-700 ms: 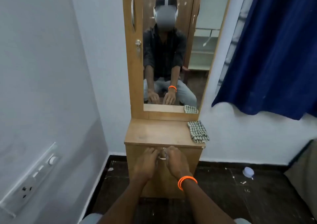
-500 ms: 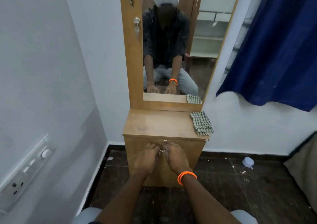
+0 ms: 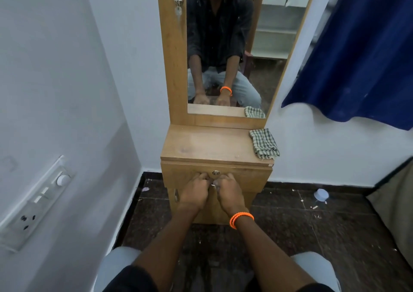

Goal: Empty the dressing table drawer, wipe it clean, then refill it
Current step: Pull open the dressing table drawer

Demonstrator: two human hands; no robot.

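Head view, drawer: the closed light-brown wooden drawer front (image 3: 241, 176) sat directly ahead of me, long axis left-right.
Hands: left hand (image 3: 194, 191) and right hand (image 3: 228, 190) both clenched on its small metal pull (image 3: 213, 185), equally near.

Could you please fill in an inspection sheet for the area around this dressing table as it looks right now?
Surface: wooden tabletop, bare apart from one cloth.
Job's things: drawer looks barely open, if at all; checked cloth at the tabletop's right edge.
Clutter: small pale cap and scraps on the dark floor.
Hands: left hand and right hand curled at the drawer handle, below the lock.
Cables: nothing seen.
Surroundings: mirror, blue curtain, wall switchboard.
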